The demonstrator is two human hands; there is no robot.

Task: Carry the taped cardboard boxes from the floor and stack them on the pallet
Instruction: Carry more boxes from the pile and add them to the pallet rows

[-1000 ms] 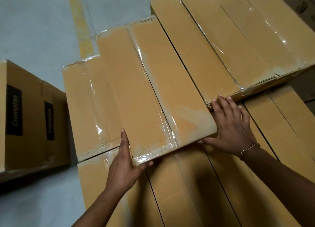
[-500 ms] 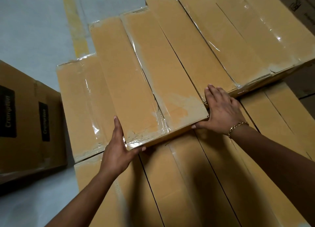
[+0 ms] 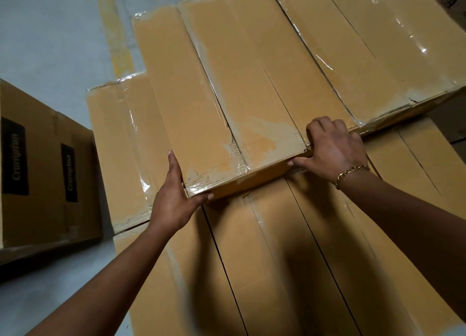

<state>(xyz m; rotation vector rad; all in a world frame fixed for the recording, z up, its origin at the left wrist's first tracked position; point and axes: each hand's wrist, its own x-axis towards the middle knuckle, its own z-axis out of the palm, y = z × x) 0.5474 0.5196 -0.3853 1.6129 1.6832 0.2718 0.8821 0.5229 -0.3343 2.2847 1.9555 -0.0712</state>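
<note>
Both hands are working at the near end of the top box [image 3: 214,96]. Left hand [image 3: 174,199] is lying flat against the near left corner, fingers straight along the long side and thumb reaching across the end face, pressing rather than clutching. Right hand [image 3: 335,149], wearing a bracelet [image 3: 351,174], is gripping the near right corner, fingers curling over the edge into the seam with the neighbouring box [image 3: 353,65] and thumb stretching along the end face.

That top box is resting on the lower layer of boxes [image 3: 264,260], not on the floor [image 3: 50,45]. No pallet wood is showing, so I am taking the stack to be standing on it. Its long axis is running away from the person and leaning a little to the left, so the whole length is lying beyond the hands. Its long right side is sitting against the neighbouring box, while its near end is sticking out closer to the person than the neighbour's. The near edge is lying skewed, leaving the left hand nearer the body.

Judging by this, the coming move is looking like a push straight along that axis, the right side sliding against the neighbour, until the ends are sitting level.
</note>
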